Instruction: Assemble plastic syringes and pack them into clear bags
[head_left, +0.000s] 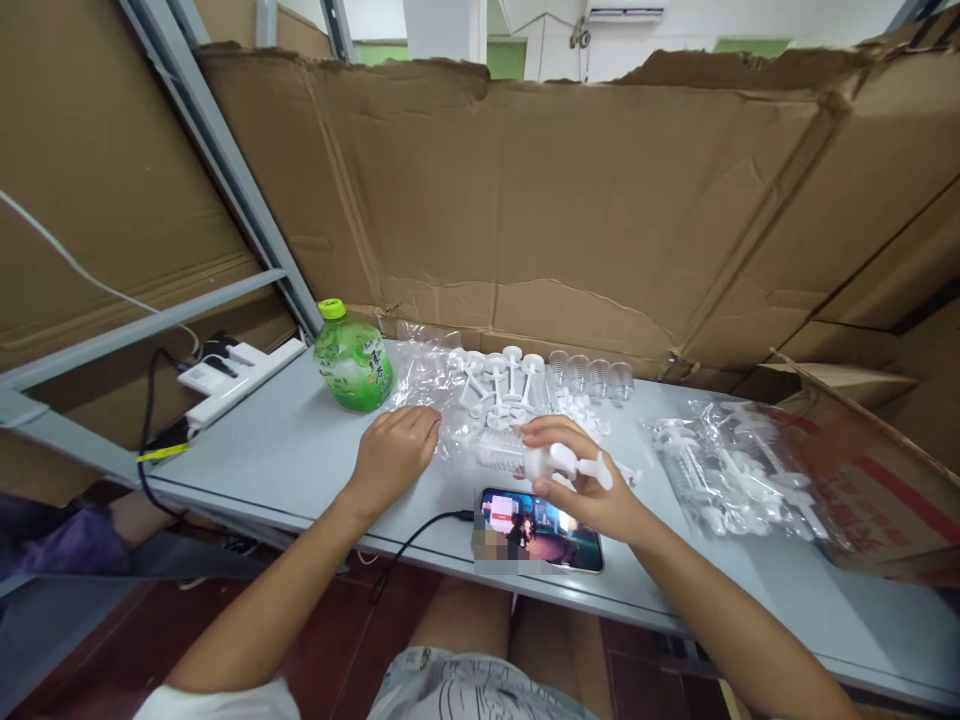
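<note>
My right hand (577,475) grips a large plastic syringe (502,453) with a clear, ridged barrel and a white plunger, lying nearly level above the table. My left hand (396,450) is closed, its knuckles up, just left of the barrel. Whatever its fingers hold, if anything, is hidden. Clear plastic bags (427,365) lie beyond it. Behind the syringe, several white plungers (495,370) stand or lean together. To their right are clear ridged barrels (598,378) in a row and small white parts (581,412) in a pile.
A phone (540,530) with a lit screen lies at the table's front edge, a black cable plugged in. A green bottle (352,360) stands left. Bagged syringes (731,470) and a cardboard box (885,480) are at right. Cardboard (562,200) walls the back; a power strip (244,385) sits left.
</note>
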